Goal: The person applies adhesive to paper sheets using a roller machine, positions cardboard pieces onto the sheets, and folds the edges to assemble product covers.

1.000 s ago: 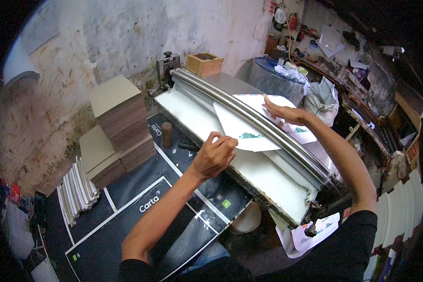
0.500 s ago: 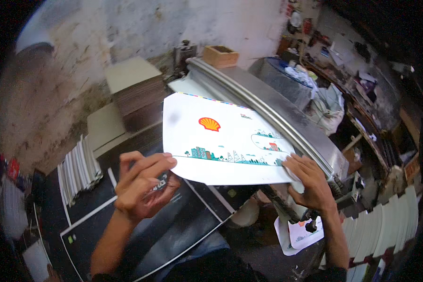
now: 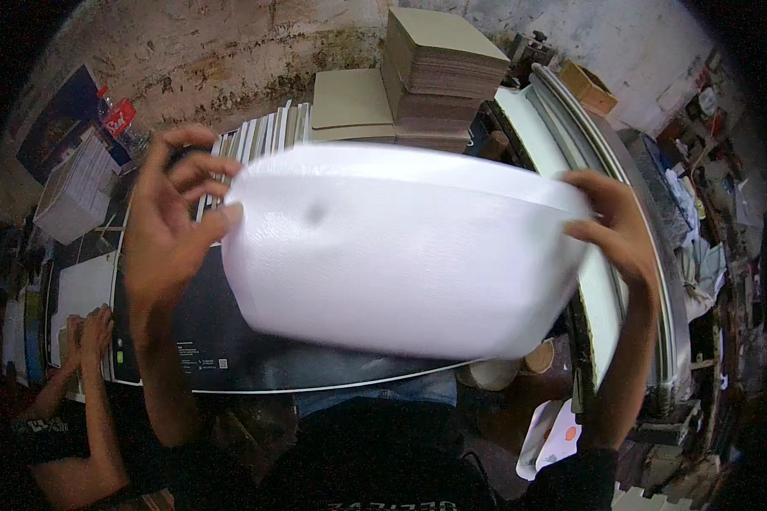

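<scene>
My right fingers (image 3: 581, 228) clamp the white sheet (image 3: 400, 255) at its right end. My left fingers (image 3: 216, 226) meet its left edge, thumb and forefinger apart; I cannot tell whether they grip. Two-end support presumably limits sagging above the black-covered table (image 3: 206, 298). Far side: boards (image 3: 447, 66), stacked flat, likely for stability. Right: roller machine (image 3: 603, 143).

Through the head camera I see a mottled, stained wall (image 3: 315, 38) behind a black-topped table (image 3: 217, 330). To my right, the wall looks paler and smoother, and the room's cluttered edge is dim.
</scene>
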`<state>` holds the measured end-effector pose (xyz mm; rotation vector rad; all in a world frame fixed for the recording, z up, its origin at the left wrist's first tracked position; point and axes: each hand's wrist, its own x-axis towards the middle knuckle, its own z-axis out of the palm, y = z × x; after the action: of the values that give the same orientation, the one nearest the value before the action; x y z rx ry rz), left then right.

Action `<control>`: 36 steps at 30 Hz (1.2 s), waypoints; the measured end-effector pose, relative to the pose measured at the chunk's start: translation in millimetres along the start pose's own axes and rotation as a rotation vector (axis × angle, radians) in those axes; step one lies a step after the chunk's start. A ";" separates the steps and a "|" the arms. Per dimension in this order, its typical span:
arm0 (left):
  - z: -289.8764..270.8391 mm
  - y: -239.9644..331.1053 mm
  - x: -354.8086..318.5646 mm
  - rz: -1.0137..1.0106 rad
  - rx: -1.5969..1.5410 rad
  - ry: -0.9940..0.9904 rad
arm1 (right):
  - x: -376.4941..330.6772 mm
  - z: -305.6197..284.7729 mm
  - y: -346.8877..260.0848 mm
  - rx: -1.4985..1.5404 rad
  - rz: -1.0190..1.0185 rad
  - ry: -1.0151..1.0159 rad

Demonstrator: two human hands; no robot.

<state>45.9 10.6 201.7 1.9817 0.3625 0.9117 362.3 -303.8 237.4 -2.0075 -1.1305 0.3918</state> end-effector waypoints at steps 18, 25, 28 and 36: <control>110.7 -82.4 -79.7 0.029 0.533 -0.639 | -105.4 55.1 61.0 -0.687 0.205 0.455; 164.9 -71.7 -69.4 0.113 0.494 -0.871 | -168.0 31.9 77.4 -0.817 0.429 0.224; 173.1 -72.8 -66.8 0.115 0.516 -0.885 | -175.1 29.3 90.6 -0.833 0.454 0.202; 169.4 -81.5 -71.6 0.118 0.517 -0.826 | -168.4 33.8 70.5 -0.895 0.350 0.325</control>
<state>126.9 -88.1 46.3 2.6695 -0.0068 -0.0095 289.7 -447.4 144.6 -2.9207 -0.7985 -0.3451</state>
